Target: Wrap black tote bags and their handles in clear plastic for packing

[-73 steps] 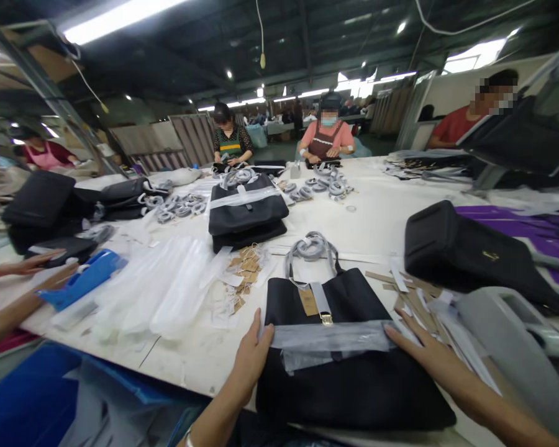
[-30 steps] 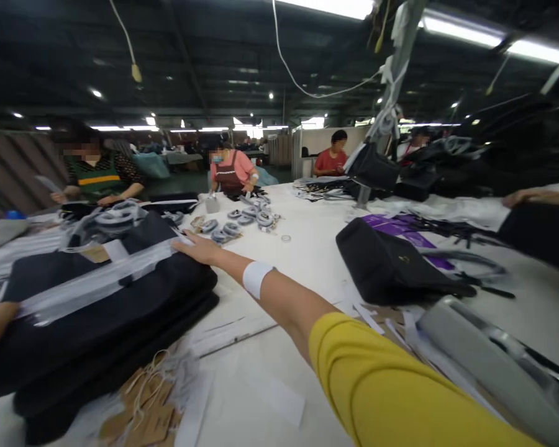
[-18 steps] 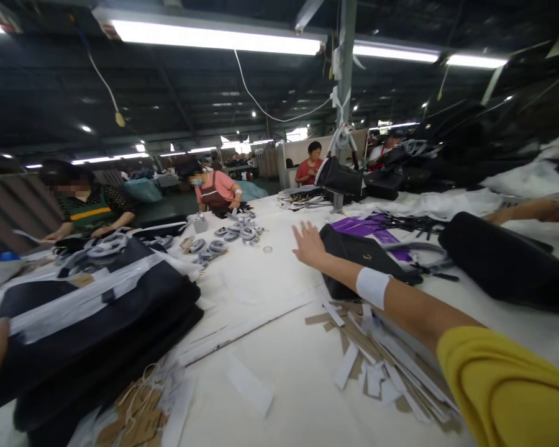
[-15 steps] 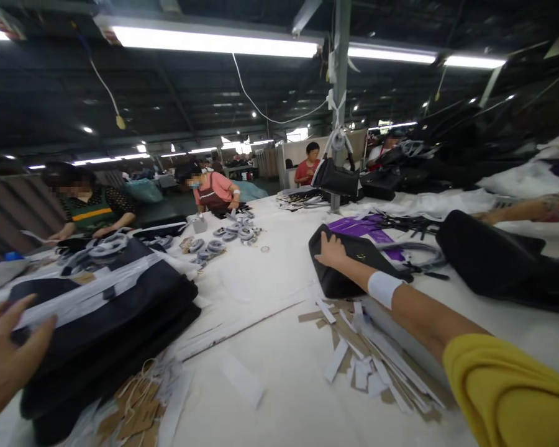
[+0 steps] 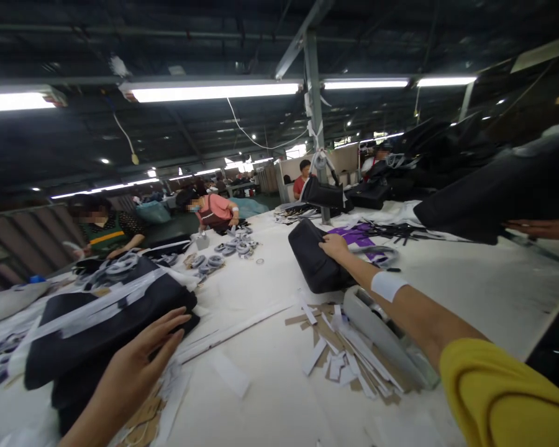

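Observation:
My right hand [image 5: 336, 247] grips the upper edge of a black bag [image 5: 307, 256], which is tilted over the white table, its smooth dark side facing me. A grey handle loop [image 5: 386, 254] lies just right of that wrist. My left hand [image 5: 142, 357] has its fingers stretched out and holds nothing. It hovers in front of a pile of black bags [image 5: 84, 338] with white wrapping strips across the top; whether the fingertips touch the pile I cannot tell.
Paper and cardboard strips [image 5: 335, 357] lie beside a pale plastic object [image 5: 377, 332]. Rolled grey handles [image 5: 209, 264] and a purple sheet [image 5: 361, 234] lie farther back. A metal post [image 5: 313, 112] rises behind. At right, a co-worker's hand [image 5: 540, 228] is near a large black piece [image 5: 489, 192].
My right hand has tipped the bag upward and shifted its grip to the edge. My left hand has moved right across the pile. The co-worker's black piece at right has been lifted.

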The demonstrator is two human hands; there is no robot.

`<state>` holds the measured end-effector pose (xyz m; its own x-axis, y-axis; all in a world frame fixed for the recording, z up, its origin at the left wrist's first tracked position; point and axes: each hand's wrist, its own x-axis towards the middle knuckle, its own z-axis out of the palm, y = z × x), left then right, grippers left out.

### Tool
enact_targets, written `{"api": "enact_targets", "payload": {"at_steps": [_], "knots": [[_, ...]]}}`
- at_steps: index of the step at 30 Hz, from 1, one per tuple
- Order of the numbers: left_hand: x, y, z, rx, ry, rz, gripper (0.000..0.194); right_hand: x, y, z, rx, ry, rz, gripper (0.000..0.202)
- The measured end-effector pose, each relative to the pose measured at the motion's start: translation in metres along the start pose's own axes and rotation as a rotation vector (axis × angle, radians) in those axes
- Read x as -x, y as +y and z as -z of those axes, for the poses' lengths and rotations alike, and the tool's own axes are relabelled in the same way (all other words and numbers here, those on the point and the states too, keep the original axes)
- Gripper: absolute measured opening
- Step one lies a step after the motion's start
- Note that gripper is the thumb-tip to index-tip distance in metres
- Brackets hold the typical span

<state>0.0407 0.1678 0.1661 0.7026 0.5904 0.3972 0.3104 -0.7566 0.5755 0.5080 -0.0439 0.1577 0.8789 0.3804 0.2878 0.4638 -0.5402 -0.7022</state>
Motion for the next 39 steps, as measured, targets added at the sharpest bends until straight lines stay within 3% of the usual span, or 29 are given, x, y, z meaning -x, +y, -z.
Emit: {"api": "enact_targets", "payload": {"at_steps": [3, 6, 10, 12, 15, 17, 19, 21, 23, 28, 30, 32, 35, 37, 39], "knots": [[0.0, 0.033, -0.014, 0.203, -0.075, 0.087, 0.055, -0.008, -0.028, 0.028, -0.118, 0.007, 0.048, 0.028], [-0.008, 0.068, -0.036, 0.567, -0.181, 0.227, 0.066, -0.006, -0.068, 0.054, -0.264, 0.02, 0.131, 0.032], [-0.023, 0.105, -0.062, 1.052, -0.243, 0.346, 0.077, 0.022, -0.123, 0.077, -0.436, -0.035, 0.292, 0.036], [-0.025, 0.117, -0.069, 1.217, -0.215, 0.349, 0.079, 0.049, -0.14, 0.079, -0.508, -0.121, 0.368, 0.035], [-0.014, 0.125, -0.072, 1.362, -0.11, 0.362, 0.072, 0.097, -0.149, 0.068, -0.613, -0.351, 0.467, 0.033], [-0.001, 0.123, -0.071, 1.415, 0.047, 0.422, 0.064, 0.128, -0.15, 0.054, -0.642, -0.489, 0.496, 0.033], [0.01, 0.116, -0.067, 1.435, 0.217, 0.478, 0.057, 0.152, -0.151, 0.039, -0.645, -0.55, 0.478, 0.034], [0.017, 0.107, -0.057, 1.417, 0.32, 0.469, 0.053, 0.169, -0.155, 0.024, -0.69, -0.559, 0.442, 0.037], [0.017, 0.102, -0.042, 1.368, 0.344, 0.381, 0.052, 0.182, -0.162, 0.012, -0.799, -0.553, 0.422, 0.039], [0.005, 0.114, 0.01, 1.108, 0.297, 0.037, 0.054, 0.215, -0.175, -0.008, -1.158, -0.495, 0.452, 0.038], [0.002, 0.126, 0.029, 0.932, 0.238, -0.06, 0.052, 0.231, -0.17, -0.016, -1.179, -0.486, 0.466, 0.037], [0.0, 0.136, 0.042, 0.68, 0.147, -0.118, 0.046, 0.247, -0.156, -0.027, -1.033, -0.555, 0.467, 0.039], [-0.001, 0.142, 0.045, 0.279, 0.014, -0.18, 0.029, 0.279, -0.118, -0.046, -0.6, -0.788, 0.522, 0.037], [0.0, 0.138, 0.037, 0.123, -0.042, -0.207, 0.021, 0.308, -0.087, -0.059, -0.337, -0.927, 0.705, 0.038], [0.001, 0.13, 0.025, 0.059, -0.083, -0.205, 0.019, 0.335, -0.057, -0.074, -0.179, -1.063, 1.002, 0.05]]}}
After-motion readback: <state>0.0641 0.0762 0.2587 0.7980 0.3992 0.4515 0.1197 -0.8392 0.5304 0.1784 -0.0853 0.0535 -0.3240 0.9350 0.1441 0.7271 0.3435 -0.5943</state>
